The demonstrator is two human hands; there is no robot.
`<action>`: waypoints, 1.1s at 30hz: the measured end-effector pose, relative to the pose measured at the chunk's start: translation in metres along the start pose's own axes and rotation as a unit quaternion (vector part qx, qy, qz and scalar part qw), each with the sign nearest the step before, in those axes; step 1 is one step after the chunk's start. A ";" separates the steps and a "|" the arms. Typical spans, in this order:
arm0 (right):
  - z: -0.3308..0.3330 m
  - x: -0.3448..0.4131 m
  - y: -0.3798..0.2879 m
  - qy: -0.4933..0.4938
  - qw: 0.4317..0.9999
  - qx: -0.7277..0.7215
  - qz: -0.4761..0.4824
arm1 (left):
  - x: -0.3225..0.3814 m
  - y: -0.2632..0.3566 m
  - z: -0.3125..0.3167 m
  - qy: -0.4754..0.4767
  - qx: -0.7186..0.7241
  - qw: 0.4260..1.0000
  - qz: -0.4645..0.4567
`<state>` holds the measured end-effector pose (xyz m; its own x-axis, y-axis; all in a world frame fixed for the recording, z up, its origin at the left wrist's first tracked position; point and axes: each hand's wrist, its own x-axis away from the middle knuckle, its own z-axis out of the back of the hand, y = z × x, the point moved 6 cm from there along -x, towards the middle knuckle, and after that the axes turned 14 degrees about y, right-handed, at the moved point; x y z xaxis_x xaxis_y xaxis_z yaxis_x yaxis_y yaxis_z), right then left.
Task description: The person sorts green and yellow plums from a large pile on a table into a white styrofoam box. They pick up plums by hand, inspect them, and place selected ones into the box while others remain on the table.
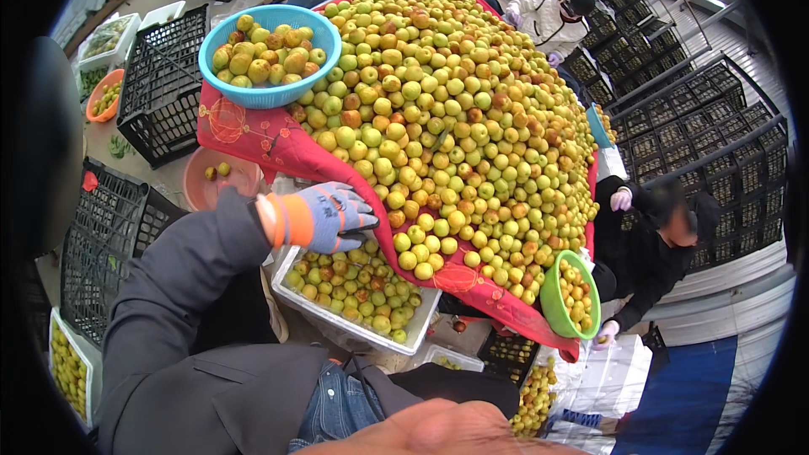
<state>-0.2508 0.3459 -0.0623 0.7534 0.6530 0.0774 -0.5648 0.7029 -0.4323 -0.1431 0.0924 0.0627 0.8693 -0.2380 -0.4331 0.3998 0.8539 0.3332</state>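
My left hand (328,216), in a blue-grey and orange work glove, reaches palm down to the near edge of a red patterned quilted cloth (303,151). Its fingers are somewhat spread, and no fruit shows in them. On the cloth lies a large heap of small yellow-green and reddish apple-like fruits (442,101). Just below the hand stands a white foam box (354,328) holding more of these fruits. My right hand is out of view. Blurred bare skin (436,430) fills the bottom edge close to the camera; which body part it is cannot be told.
A blue basket (272,98) and a green basket (550,294) hold fruits at the heap's edges. At left are a pink basin (199,180) and black plastic crates (161,88). Co-workers (657,253) sit around the heap. Stacked crates (708,139) line the right side.
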 end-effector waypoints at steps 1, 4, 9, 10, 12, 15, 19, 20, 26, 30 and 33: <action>-0.004 -0.008 0.004 0.011 1.000 0.003 0.000 | 0.004 0.001 0.005 0.006 0.011 1.000 0.007; -0.028 -0.029 0.006 0.021 1.000 0.004 0.017 | 0.015 0.001 0.019 0.028 0.069 0.997 0.012; -0.062 -0.048 0.007 0.021 0.999 0.005 0.025 | 0.003 -0.022 0.018 0.050 0.090 0.995 0.018; -0.067 -0.049 0.006 0.019 0.999 0.002 0.027 | -0.002 -0.027 0.014 0.039 0.074 0.996 0.022; -0.072 -0.053 0.006 0.014 1.000 -0.001 0.024 | -0.015 -0.038 0.009 0.030 0.070 0.996 0.035; -0.074 -0.059 0.004 -0.003 1.000 -0.006 0.022 | -0.029 -0.055 0.010 0.022 0.076 0.995 0.052; -0.074 -0.057 0.007 -0.018 1.000 -0.014 0.016 | -0.039 -0.067 0.015 0.025 0.106 0.992 0.071; -0.076 -0.052 0.007 -0.023 0.999 -0.015 0.017 | -0.041 -0.066 0.017 0.041 0.109 0.991 0.073; -0.116 -0.004 0.000 -0.088 0.996 -0.032 0.006 | -0.050 -0.033 0.015 -0.004 0.078 0.997 0.030; -0.144 0.042 -0.012 -0.151 0.987 -0.056 -0.002 | -0.050 0.015 0.020 -0.003 0.100 0.995 -0.016; -0.162 0.075 -0.027 -0.198 0.978 -0.072 0.005 | -0.041 0.043 0.026 -0.017 0.114 0.993 -0.028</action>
<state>-0.1245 0.3302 -0.1905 0.5427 0.7374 0.4022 -0.4963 0.6678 -0.5547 -0.1540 0.1266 0.1159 0.8517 -0.3004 -0.4294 0.4997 0.7126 0.4925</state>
